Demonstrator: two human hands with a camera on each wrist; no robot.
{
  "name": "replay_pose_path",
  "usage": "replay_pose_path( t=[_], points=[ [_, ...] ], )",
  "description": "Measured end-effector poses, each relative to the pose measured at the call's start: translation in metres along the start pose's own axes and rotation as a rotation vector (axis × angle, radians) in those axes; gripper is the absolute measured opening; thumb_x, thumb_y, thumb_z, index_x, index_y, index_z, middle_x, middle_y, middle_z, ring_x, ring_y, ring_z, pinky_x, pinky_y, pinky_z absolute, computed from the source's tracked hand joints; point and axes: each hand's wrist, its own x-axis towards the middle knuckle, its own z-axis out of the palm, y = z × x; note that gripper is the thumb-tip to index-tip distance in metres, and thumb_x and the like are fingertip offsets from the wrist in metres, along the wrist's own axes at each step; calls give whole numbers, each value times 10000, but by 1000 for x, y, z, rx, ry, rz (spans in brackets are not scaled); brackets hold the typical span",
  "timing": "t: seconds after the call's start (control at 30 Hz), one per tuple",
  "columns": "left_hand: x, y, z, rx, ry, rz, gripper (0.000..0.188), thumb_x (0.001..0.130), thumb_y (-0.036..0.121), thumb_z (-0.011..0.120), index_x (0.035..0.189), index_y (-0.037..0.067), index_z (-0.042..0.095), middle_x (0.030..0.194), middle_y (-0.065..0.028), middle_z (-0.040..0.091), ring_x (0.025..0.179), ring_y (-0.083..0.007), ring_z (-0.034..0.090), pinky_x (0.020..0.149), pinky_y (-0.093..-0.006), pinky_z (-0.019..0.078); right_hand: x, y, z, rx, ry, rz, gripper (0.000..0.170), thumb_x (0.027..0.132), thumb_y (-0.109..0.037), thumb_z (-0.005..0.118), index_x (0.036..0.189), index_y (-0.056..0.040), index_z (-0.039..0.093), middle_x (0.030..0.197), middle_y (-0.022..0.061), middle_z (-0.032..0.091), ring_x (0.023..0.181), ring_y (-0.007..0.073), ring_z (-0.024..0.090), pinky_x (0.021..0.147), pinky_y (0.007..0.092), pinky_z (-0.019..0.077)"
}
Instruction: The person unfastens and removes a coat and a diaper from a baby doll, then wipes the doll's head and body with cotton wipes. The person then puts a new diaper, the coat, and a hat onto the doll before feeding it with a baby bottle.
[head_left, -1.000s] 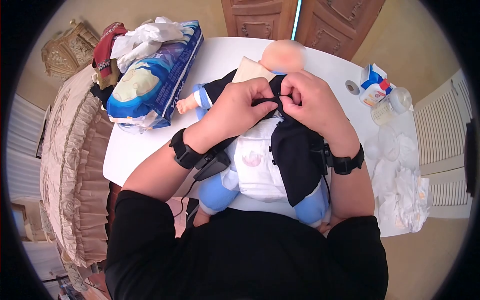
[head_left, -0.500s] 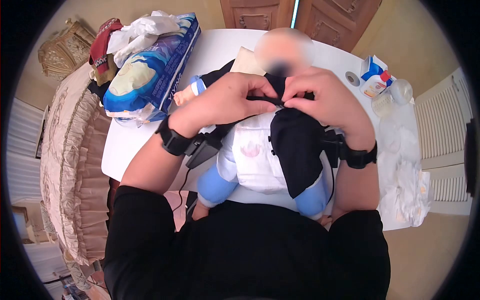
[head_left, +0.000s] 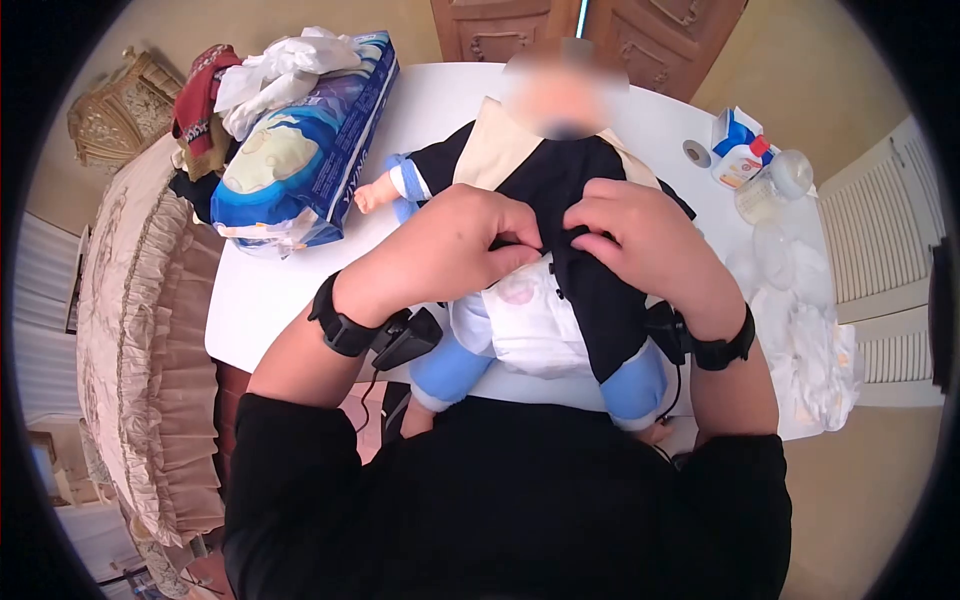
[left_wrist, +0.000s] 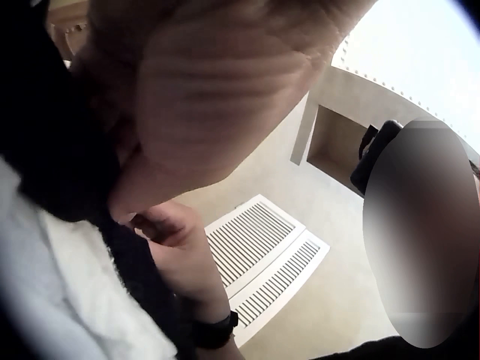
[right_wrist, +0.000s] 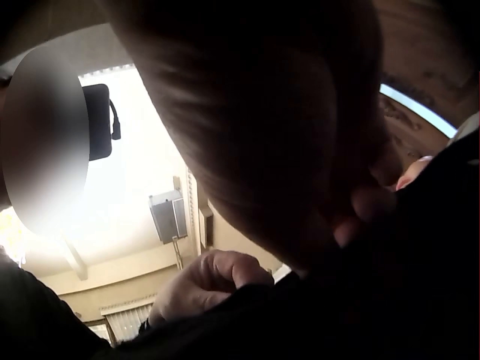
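Note:
A doll lies on its back on the white table, dressed in a black garment (head_left: pixel 600 300) with a cream collar (head_left: pixel 490 150), a white diaper (head_left: pixel 530 325) and blue leggings (head_left: pixel 450 372). My left hand (head_left: pixel 460 240) pinches the garment's front edge over the belly. Close beside it, my right hand (head_left: pixel 650 240) pinches the cloth on the other side of the front. Small dark buttons (head_left: pixel 560 295) show below the fingers. Dark cloth and my left hand (left_wrist: pixel 217 105) fill much of the left wrist view; the right wrist view is dim around my right hand (right_wrist: pixel 262 135).
A blue diaper pack (head_left: pixel 300 160) with white cloth (head_left: pixel 285 75) on it lies at the table's left. On the right stand a red-capped bottle (head_left: pixel 742 162) and a clear bottle (head_left: pixel 770 195), with crumpled white plastic (head_left: pixel 810 350) nearer. A bed (head_left: pixel 140 340) is beyond the left edge.
Both hands have come down from the doll's upper chest towards its belly and moved slightly apart. The garment's upper front and collar now show more fully, lying flatter over the chest.

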Motion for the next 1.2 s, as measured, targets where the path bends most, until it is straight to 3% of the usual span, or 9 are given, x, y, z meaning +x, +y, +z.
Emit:
replay_pose_path(
  t=[0.07,0.17,0.3,0.4,0.5,0.63,0.7,0.93,1.2],
  points=[
    [0,3,0,-134,-24,-215,127,793,58,722,862,-15,645,750,-118,650,667,-196,625,616,-293,476,-5,-2,6,-18,95,28,126,777,-110,688,897,-76,668,827,70,592,808,273,605,676,373,493],
    [-2,-9,8,-9,131,-16,138,793,62,732,858,-18,640,736,-101,646,662,-178,621,607,-284,472,-14,-4,8,74,194,4,122,764,-34,688,883,-58,672,814,58,607,757,235,613,633,321,486],
    [-1,-4,9,-47,147,10,132,797,54,733,857,-19,640,739,-92,649,666,-161,621,595,-277,469,-31,-8,-2,420,374,27,210,736,97,660,906,-23,691,845,55,640,731,139,607,616,236,464],
    [-1,5,14,-108,147,-92,104,807,36,720,859,-16,646,753,-86,654,673,-151,621,597,-269,472,-38,-10,6,512,365,54,199,735,65,681,909,-32,694,837,60,638,746,179,614,644,269,481],
    [-4,1,26,-91,132,-14,74,812,11,703,865,-14,658,757,-85,648,667,-164,621,615,-265,484,-39,-14,23,242,268,-36,191,746,16,696,928,-41,701,846,69,643,775,224,618,687,307,495],
    [-11,-6,26,-104,137,29,68,829,6,691,879,-20,654,752,-67,647,673,-129,615,613,-252,481,-42,-20,19,263,282,17,168,799,-58,676,965,-50,701,849,79,657,799,251,625,707,330,498],
    [-14,-3,23,-202,96,-125,64,851,9,678,898,-23,648,740,-28,630,675,-70,580,604,-225,463,-43,-20,18,308,292,52,159,809,-64,673,965,-50,698,846,82,658,791,252,626,704,329,499],
    [-6,-1,23,-304,57,-269,59,881,27,657,918,-14,634,736,55,565,674,0,488,577,-187,412,-34,-26,14,260,264,178,124,831,-116,678,937,-52,680,840,90,660,774,262,633,687,329,499],
    [-3,-2,28,-300,73,-285,63,889,53,660,907,1,628,740,68,564,656,9,467,555,-176,392,-33,-33,14,99,118,79,280,745,-186,739,945,-22,634,884,102,558,867,297,590,729,382,488]
  ],
)
